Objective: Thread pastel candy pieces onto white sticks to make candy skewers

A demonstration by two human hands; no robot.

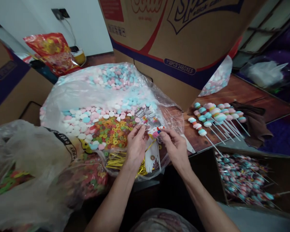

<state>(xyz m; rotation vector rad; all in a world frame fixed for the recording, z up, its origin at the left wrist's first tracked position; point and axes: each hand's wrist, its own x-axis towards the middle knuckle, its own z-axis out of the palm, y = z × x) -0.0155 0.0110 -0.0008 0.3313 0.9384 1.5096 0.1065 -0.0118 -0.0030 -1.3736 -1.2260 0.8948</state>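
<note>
My left hand (pixel 137 143) is closed, thumb and fingertips pinching the left side of a small printed wrapper (pixel 154 132) with bright coloured spots. At its right edge my right hand (pixel 174 145) also pinches, near a small blue spot. Below the wrapper lies a bundle of white sticks (pixel 150 161), with gold twist ties (pixel 116 161) to the left. Ring-shaped fruit candies (pixel 113 130) are heaped left of my left hand. Behind them spread pastel candies (pixel 74 120) in an open clear plastic bag (pixel 70 83). Small printed packets (pixel 146 115) lie just beyond my fingertips.
Finished-looking candy sticks (pixel 217 114) lie on the table at right, by a brown cloth (pixel 253 122). Below them a box (pixel 280 170) holds many wrapped candy sticks (pixel 244 177). A large carton (pixel 159 48) stands behind; a plastic bag (pixel 31 167) bulges at left.
</note>
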